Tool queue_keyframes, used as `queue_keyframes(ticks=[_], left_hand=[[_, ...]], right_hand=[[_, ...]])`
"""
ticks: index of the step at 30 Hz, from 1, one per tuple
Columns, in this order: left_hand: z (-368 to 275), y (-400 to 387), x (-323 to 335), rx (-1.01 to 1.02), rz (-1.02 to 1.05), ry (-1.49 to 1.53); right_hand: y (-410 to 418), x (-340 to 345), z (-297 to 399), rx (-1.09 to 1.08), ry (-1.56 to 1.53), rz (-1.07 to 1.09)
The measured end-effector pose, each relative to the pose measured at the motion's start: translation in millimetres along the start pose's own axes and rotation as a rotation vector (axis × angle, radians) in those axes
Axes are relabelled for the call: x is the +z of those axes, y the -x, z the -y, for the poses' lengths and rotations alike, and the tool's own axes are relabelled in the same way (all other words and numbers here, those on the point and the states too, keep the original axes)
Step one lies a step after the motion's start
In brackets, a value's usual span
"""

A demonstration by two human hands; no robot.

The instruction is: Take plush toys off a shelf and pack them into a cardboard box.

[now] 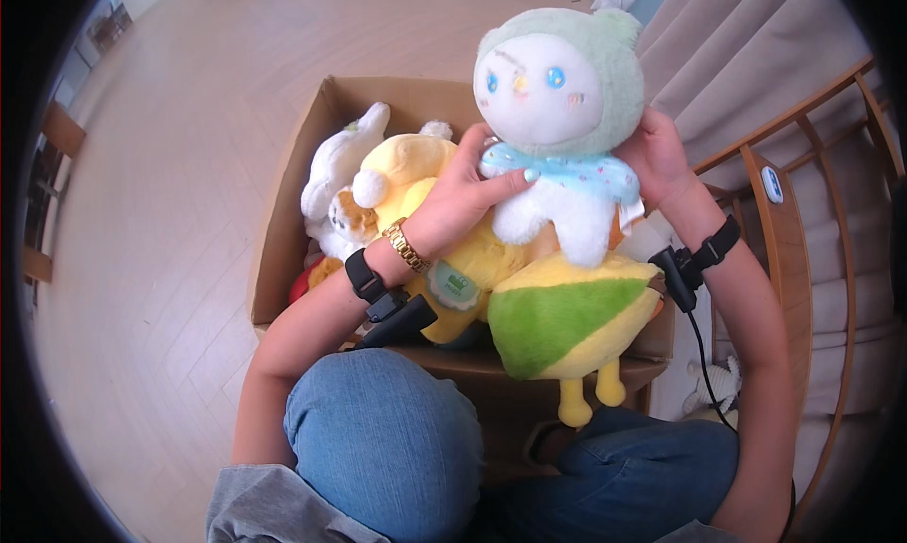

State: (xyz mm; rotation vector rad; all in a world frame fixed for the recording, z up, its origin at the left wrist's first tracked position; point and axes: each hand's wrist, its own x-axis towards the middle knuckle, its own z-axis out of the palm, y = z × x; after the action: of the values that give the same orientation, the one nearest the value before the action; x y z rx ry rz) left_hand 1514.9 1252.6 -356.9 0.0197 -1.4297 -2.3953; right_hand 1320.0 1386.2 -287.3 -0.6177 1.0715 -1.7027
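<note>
Between my hands I hold a white plush doll [542, 100] with blue eyes, a pale green hood and a light blue dotted collar. My left hand [476, 188] grips its body, the thumb over its front. My right hand [659, 157] is behind its head and side, with the fingers mostly hidden. Below it is a cardboard box [283, 231] full of plush toys. A yellow plush toy [404, 164] lies under my left forearm. A yellow and green plush toy with legs [567, 316] rests over the near rim. At the left are a white plush toy [336, 164] and a brown and white plush [354, 213].
Pale wood flooring [163, 188] spreads to the left. On the right stand a wooden-framed rack or chair [786, 259] and a beige curtain [730, 54]. A black cable [701, 359] hangs from my right wrist strap. A small striped plush [712, 383] lies low at the right.
</note>
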Motion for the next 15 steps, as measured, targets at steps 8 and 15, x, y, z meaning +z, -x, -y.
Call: queue_keyframes(ticks=[8, 15], left_hand=[[-5, -1, -3, 0.289, -0.238, -0.697], [-4, -3, -2, 0.334, -0.296, -0.649]], right_hand=[[4, 16, 3, 0.0, 0.196, 0.104], [0, 23, 10, 0.06, 0.324, -0.045]])
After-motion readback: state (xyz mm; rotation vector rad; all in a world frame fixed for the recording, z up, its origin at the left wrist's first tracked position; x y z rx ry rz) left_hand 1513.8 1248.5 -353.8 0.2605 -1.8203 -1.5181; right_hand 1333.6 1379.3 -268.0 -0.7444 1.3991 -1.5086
